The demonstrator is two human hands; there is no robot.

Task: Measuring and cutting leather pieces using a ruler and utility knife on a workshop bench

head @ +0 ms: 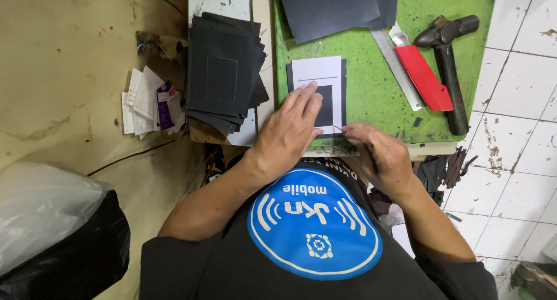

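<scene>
My left hand (290, 129) lies flat on a white template (318, 73) that covers a dark sheet piece (343, 85) on the green cutting mat (371, 85). Its fingers press the template down near its square cut-out. My right hand (380, 152) sits at the mat's near edge and pinches a thin pointed tool (337, 127) whose tip touches the template's lower right corner.
A stack of cut dark pieces (223, 73) lies left of the mat. A metal ruler (397, 68), a red-handled cutter (423, 76) and a black hammer (449, 68) lie on the right. A large dark sheet (331, 10) is at the top, paper scraps (148, 100) at the left.
</scene>
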